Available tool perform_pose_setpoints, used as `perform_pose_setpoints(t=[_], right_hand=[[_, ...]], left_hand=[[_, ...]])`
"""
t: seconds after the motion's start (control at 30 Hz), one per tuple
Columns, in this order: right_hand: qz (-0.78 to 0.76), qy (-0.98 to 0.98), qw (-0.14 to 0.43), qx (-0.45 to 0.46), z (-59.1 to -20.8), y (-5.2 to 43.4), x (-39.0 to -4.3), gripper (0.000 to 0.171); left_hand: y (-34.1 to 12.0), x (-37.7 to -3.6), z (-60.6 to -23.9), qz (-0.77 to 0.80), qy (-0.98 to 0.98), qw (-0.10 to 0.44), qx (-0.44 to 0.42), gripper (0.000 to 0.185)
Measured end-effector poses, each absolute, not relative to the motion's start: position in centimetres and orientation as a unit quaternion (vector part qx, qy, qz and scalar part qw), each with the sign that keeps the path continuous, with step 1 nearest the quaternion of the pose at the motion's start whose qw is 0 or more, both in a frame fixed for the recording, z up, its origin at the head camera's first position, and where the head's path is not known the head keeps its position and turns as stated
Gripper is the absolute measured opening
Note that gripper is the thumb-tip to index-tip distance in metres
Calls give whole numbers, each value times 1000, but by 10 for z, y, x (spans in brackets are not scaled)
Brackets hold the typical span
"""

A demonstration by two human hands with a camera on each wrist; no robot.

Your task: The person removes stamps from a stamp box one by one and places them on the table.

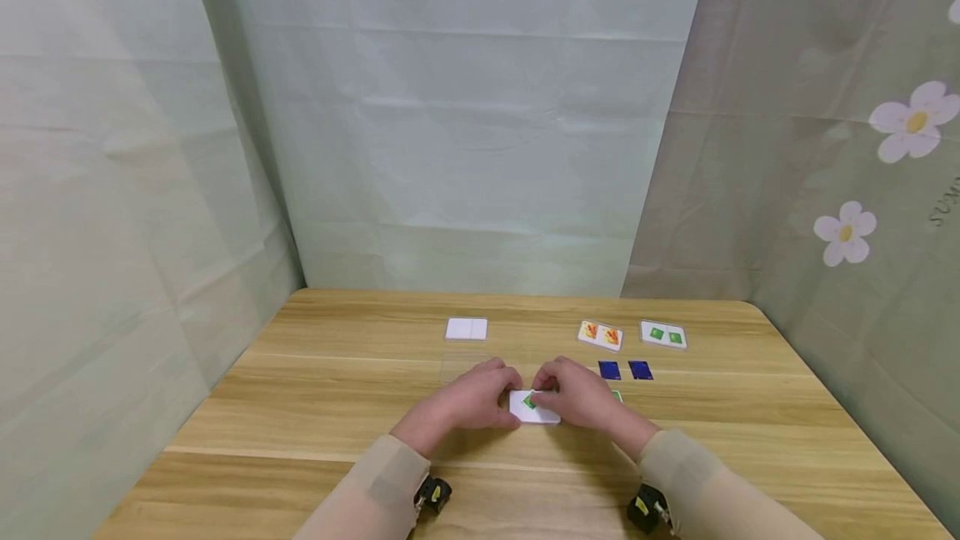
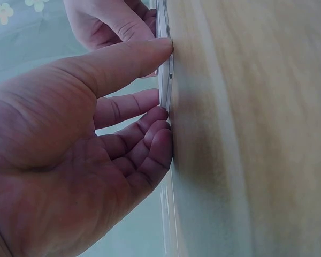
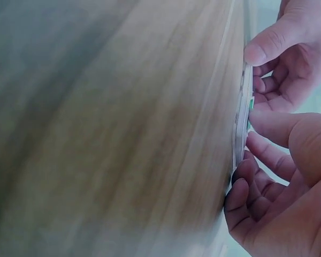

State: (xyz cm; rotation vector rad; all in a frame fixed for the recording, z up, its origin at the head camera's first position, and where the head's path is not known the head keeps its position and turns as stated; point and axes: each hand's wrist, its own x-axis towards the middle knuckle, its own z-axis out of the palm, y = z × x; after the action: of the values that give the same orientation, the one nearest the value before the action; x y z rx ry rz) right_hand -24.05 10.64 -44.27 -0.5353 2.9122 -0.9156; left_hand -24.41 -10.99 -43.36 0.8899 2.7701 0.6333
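A small stack of white cards [image 1: 534, 408] with a green diamond on the top face lies on the wooden table [image 1: 300, 407] in front of me. My left hand [image 1: 497, 398] pinches its left end and my right hand [image 1: 561, 397] pinches its right end. In the left wrist view the left hand [image 2: 159, 91] has its thumb on top of the stack's edge [image 2: 166, 80] and its curled fingers against the table. In the right wrist view the right hand [image 3: 249, 147] grips the stack [image 3: 241, 120] the same way, thumb above and fingers below.
Further back lie a white card pair [image 1: 467, 328], orange-pictured cards [image 1: 600, 334] and green-diamond cards [image 1: 663, 334]. Two blue cards [image 1: 624, 370] sit just beyond my right hand, and a green card edge [image 1: 617, 395] shows beside it. Pale cloth walls close in three sides.
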Motion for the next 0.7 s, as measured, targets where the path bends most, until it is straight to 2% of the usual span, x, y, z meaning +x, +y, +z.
perform_pose_setpoints(t=[0.7], right_hand=[[-376, 912, 37, -159, -434, 116, -243, 13]], left_hand=[[-110, -244, -432, 213, 926, 77, 302, 45]])
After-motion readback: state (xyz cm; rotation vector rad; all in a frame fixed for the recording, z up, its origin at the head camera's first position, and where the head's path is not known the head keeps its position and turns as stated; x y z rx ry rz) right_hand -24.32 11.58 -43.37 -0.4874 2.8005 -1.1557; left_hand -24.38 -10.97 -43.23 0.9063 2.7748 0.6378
